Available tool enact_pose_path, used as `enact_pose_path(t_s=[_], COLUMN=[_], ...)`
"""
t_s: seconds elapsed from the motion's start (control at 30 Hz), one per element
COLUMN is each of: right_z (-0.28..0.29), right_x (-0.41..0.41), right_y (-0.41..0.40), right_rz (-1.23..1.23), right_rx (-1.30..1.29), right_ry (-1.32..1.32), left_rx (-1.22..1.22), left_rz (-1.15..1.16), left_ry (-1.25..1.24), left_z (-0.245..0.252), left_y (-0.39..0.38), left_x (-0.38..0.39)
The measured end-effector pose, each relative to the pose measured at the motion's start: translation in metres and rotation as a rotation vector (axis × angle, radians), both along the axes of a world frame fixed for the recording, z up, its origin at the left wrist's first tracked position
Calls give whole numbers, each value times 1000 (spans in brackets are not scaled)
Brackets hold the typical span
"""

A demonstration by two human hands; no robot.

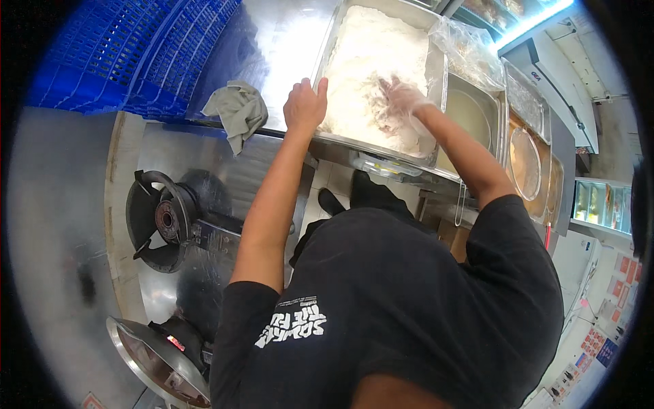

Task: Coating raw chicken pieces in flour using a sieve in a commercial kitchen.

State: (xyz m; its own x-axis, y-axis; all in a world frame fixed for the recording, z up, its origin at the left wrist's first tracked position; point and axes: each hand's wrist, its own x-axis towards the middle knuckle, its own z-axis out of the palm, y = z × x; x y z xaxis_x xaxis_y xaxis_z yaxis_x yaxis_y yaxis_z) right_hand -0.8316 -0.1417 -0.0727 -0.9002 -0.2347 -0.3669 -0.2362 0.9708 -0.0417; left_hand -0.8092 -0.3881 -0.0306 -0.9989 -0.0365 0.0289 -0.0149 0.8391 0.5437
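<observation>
A deep rectangular metal pan [437, 76] full of white flour [373, 41] stands on the counter before me. My left hand [305, 106] is at its left rim, the thumb along the pan side and the fingers curled on the outer side. In the flour, towards the right, is my right hand [401, 96], wearing a clear plastic glove. Reddish-brown, flour-dusted pieces [380, 115] that look like meat lie beside and under it. Whether the gloved fingers hold any piece is hidden by flour and glove.
Right of the pan sit a container of pale liquid [467, 115], a clear plastic bag [470, 51] and a round strainer [524, 161]. At left are a grey cloth [237, 112], blue plastic crates [133, 51], a gas burner [163, 220] and a metal wok [158, 360].
</observation>
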Motion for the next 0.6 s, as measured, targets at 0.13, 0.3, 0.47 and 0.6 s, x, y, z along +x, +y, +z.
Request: enact_pose_path(t_s=[0.13, 0.3, 0.47, 0.6], right_z=[7, -2, 35, 71], right_x=[-5, -14, -56, -21], right_y=[-40, -7, 25, -3], right_rz=[-24, 118, 863, 139], right_rx=[8, -40, 357, 114], right_ry=[-161, -326, -188, -280], left_rx=[6, 37, 28, 18], left_rz=[14, 6, -9, 16], left_ry=[-11, 25, 34, 9], left_z=[-4, -7, -5, -14], left_y=[-7, -5, -2, -15], left_x=[1, 2, 2, 4])
